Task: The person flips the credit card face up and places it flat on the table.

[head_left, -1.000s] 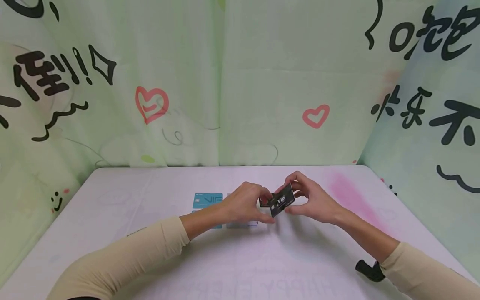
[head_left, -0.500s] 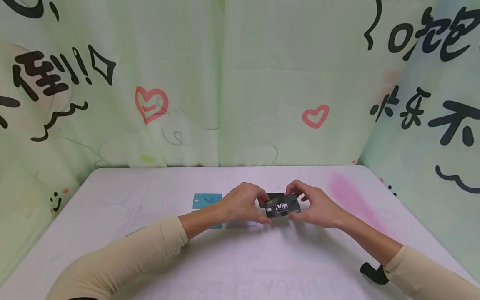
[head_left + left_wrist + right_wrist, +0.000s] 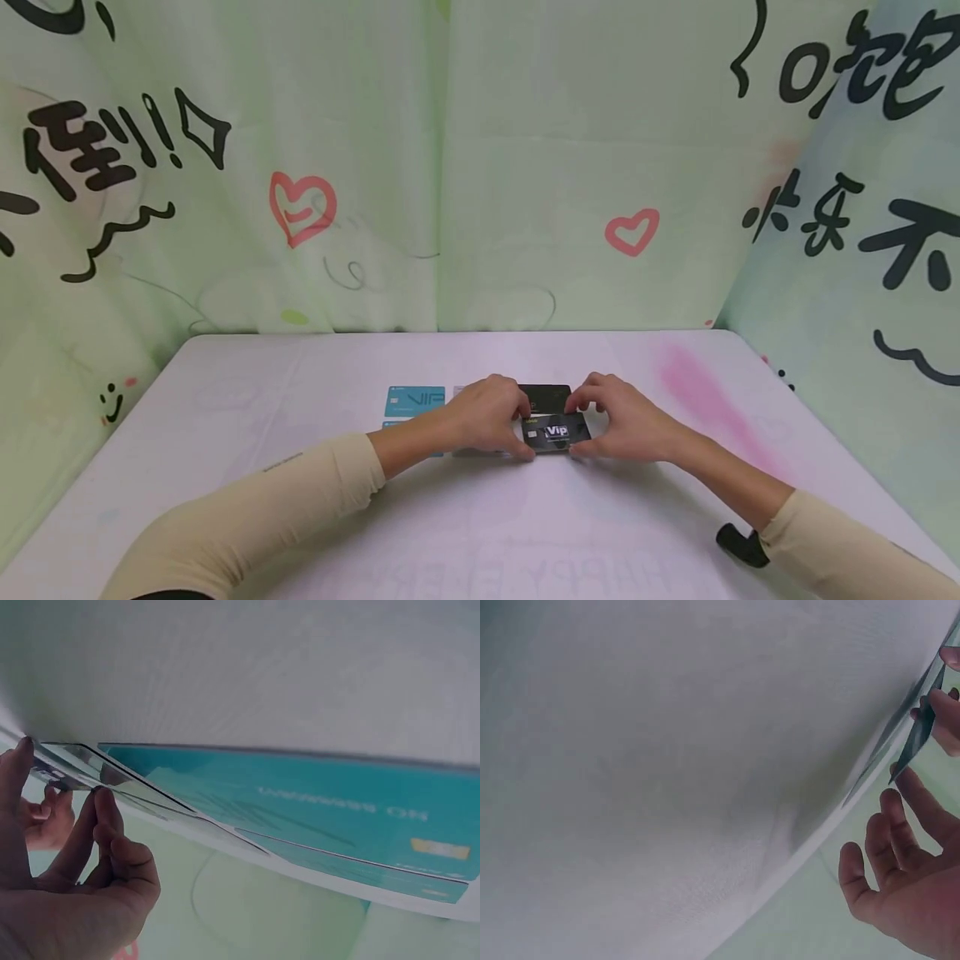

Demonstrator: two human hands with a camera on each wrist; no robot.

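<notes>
A black card printed "Vip" (image 3: 557, 433) lies low over the table, in front of another black card (image 3: 547, 397). My left hand (image 3: 491, 417) pinches the Vip card's left end between thumb and fingers. At its right end, my right hand (image 3: 622, 425) holds it with thumb and index finger. The right wrist view shows the card (image 3: 919, 735) edge-on and tilted, between the fingers of both hands. To the left lies a blue VIP card (image 3: 414, 402), with a second blue card (image 3: 337, 802) before it. Greyish cards (image 3: 142, 780) beside them are mostly hidden by my left hand.
The cards are on a pale pinkish-white table (image 3: 300, 517). A light green curtain (image 3: 525, 167) with writing and hearts stands behind it and at both sides. A black strap-like piece (image 3: 742, 546) sits by my right sleeve.
The Vip card, tilted up in the air a second ago, has come down and levelled in front of the other black card. Both hands have lowered, keeping hold of its ends.
</notes>
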